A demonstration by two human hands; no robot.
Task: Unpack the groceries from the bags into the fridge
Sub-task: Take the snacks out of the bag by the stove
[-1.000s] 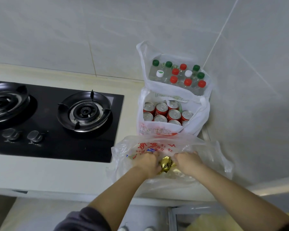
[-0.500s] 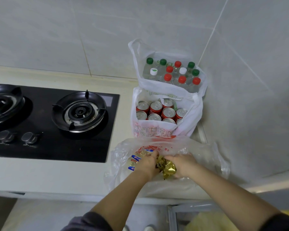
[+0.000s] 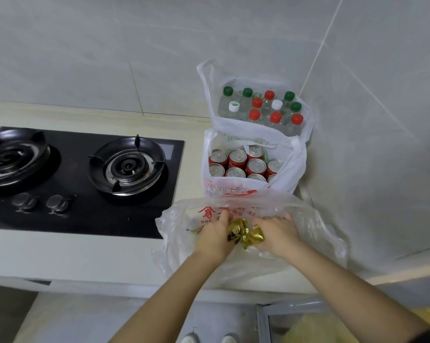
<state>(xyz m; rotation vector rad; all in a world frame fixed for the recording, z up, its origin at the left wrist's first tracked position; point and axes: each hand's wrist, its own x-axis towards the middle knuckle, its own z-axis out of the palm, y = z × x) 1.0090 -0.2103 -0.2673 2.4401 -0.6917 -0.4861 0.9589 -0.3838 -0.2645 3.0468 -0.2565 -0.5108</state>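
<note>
A clear plastic bag (image 3: 315, 226) with red print lies at the counter's front edge. Both my hands are inside its mouth. My left hand (image 3: 215, 237) and my right hand (image 3: 277, 235) both hold a crinkled gold foil packet (image 3: 243, 233) between them. More packets show through the bag's left side, blurred. Behind it stands a white bag of red cans (image 3: 243, 164), and behind that a white bag of bottles (image 3: 261, 107) with green, red and white caps.
A black two-burner gas hob (image 3: 85, 179) with two knobs takes up the counter's left. Tiled walls meet in a corner behind the bags. A glass-fronted edge (image 3: 283, 315) and something yellow show below the counter at the lower right.
The gold packet has come up a little out of the clear bag between my hands. The view has shifted slightly; the bags stand as before.
</note>
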